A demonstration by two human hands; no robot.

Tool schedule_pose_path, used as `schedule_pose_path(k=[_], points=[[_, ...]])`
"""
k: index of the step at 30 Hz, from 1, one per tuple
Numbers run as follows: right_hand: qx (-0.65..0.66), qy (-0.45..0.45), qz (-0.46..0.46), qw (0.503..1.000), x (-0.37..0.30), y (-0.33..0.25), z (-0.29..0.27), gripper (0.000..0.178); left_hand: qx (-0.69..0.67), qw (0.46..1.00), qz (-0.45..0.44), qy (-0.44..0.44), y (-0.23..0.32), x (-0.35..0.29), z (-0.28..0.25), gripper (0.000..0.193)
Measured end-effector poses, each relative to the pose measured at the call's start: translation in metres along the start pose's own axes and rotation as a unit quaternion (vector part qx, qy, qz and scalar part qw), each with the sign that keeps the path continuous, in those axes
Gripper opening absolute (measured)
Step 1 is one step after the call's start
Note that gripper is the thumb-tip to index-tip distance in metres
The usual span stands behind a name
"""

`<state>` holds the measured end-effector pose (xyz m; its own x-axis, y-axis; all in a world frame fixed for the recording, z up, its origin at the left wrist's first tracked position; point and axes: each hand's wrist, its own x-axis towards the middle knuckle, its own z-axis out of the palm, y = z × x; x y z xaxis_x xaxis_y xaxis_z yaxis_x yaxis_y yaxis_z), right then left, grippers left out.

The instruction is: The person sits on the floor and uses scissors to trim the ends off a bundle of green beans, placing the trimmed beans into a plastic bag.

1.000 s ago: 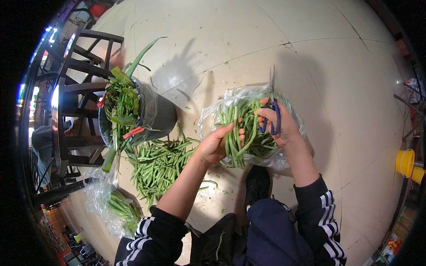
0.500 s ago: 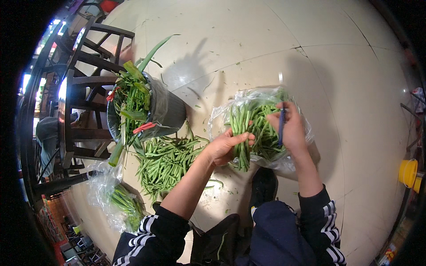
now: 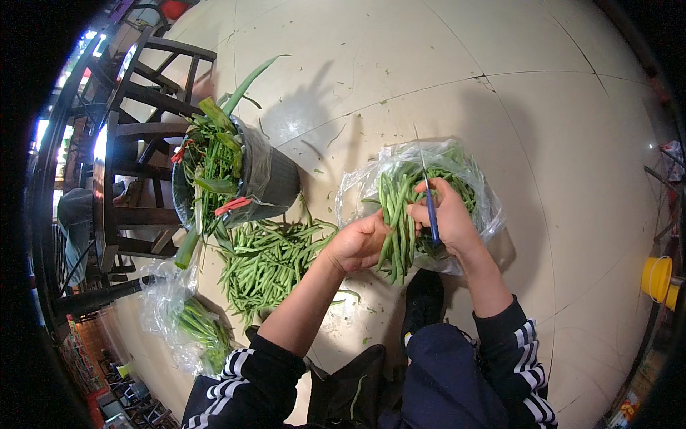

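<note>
My left hand [image 3: 361, 243] is closed round a bunch of long green beans [image 3: 397, 232], which hang over the front of a clear plastic bag [image 3: 489, 222]. My right hand [image 3: 450, 214] grips a knife [image 3: 433, 218] by its blue handle, the thin blade pointing away from me. The right fingertips lie against the bunch's right side. More beans fill the bag behind both hands. A loose heap of green beans [image 3: 268, 264] covers the floor left of my left forearm.
A grey bin [image 3: 275, 175] full of leafy scraps stands at left, its liner held by red clips. Dark wooden chairs [image 3: 143, 171] stand beyond it. Nearer lies a clear bag of green stalks [image 3: 200, 325]. A yellow bucket [image 3: 656, 277] is at the far right. Scraps dot the tiles.
My right hand has come left and down to the bunch. The knife has swung so that its blade shows pointing away. The bunch has shifted slightly right and nearer me.
</note>
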<state>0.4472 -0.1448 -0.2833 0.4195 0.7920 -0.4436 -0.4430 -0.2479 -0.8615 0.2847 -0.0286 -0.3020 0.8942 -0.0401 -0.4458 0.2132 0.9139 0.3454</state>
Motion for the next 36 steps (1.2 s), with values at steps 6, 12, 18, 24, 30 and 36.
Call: schedule_pose_path(k=[6, 12, 18, 24, 30, 36], points=[[0.069, 0.044, 0.028, 0.996, -0.008, -0.017, 0.012, 0.04, -0.092, 0.994, -0.033, -0.055, 0.003, 0.004, -0.001, 0.049], [-0.116, 0.075, -0.003, 0.99, -0.004, -0.016, 0.018, 0.042, 0.095, 0.993, -0.001, 0.074, 0.001, -0.001, 0.03, 0.051], [0.004, 0.107, -0.042, 0.993, 0.002, -0.002, 0.005, 0.039, 0.103, 0.985, 0.019, 0.134, -0.001, 0.005, 0.019, 0.046], [0.056, 0.11, -0.037, 0.992, -0.004, 0.003, -0.002, 0.037, 0.119, 0.98, 0.044, 0.156, -0.003, 0.008, 0.012, 0.044], [0.345, 0.096, 0.032, 0.933, -0.017, 0.027, 0.004, 0.032, -0.035, 0.971, 0.145, 0.186, -0.015, 0.013, 0.037, 0.045], [0.008, 0.203, -0.15, 0.968, -0.046, 0.014, 0.02, 0.029, -0.213, 0.958, 0.149, 0.122, -0.032, 0.023, 0.019, 0.027]])
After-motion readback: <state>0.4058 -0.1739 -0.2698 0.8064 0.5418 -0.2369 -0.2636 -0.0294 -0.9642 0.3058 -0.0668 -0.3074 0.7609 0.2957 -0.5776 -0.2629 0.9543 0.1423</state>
